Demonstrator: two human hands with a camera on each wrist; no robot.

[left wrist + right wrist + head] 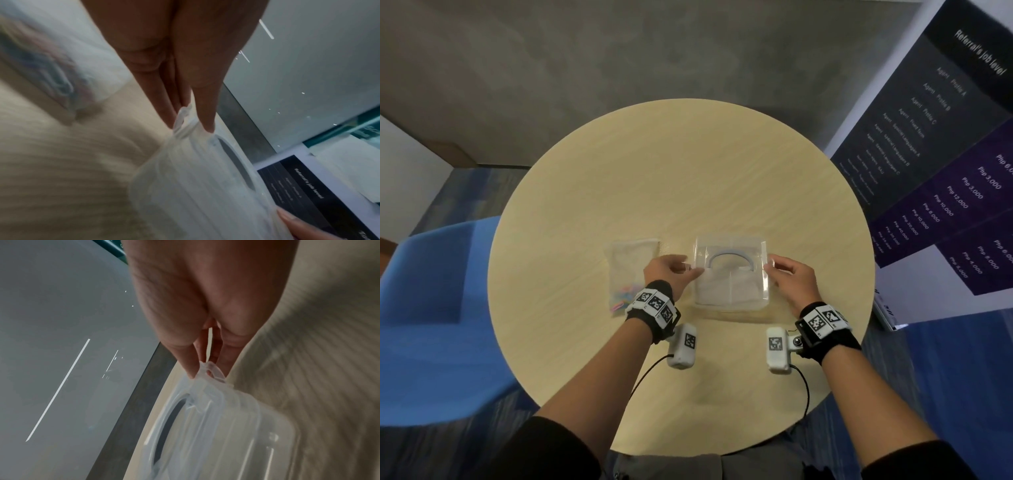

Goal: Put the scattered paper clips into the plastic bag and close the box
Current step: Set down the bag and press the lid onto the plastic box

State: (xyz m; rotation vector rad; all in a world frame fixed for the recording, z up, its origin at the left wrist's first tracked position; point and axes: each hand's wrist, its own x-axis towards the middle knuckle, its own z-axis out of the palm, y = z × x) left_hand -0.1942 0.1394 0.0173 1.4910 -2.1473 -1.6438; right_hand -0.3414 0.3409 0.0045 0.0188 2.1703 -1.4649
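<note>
Closing in on the clear box (731, 274) from both flanks, near the middle of the round table (671, 171). Lying squarely between the two hands, long axis running away from the body, lid (729, 255) on top with a grey ring (730, 257) showing through it. Flanking it evenly, left hand (667, 270) at the left wall and right hand (791, 277) at the right wall, neither nearer than the other. Pinching the left tab (183, 120) between thumb and fingertips (205, 113), the remaining fingers lying straight alongside. Pinching the right tab (211, 371) in the same way, fingertips (187, 363) closed on the curled plastic edge, nothing else in either grasp. Judging by this, working on the closing step: both latches needing a press down and inward against the walls to snap home. Not possible to tell whether the lid is already seated all round, given the blur in the wrist views. Resting just beside the box on its left, and partly under the left wrist, the plastic bag (631, 270), flat on the table and outside the box, with coloured paper clips (625, 296) gathered at its near end. Seeing no loose clips elsewhere on the tabletop.
</note>
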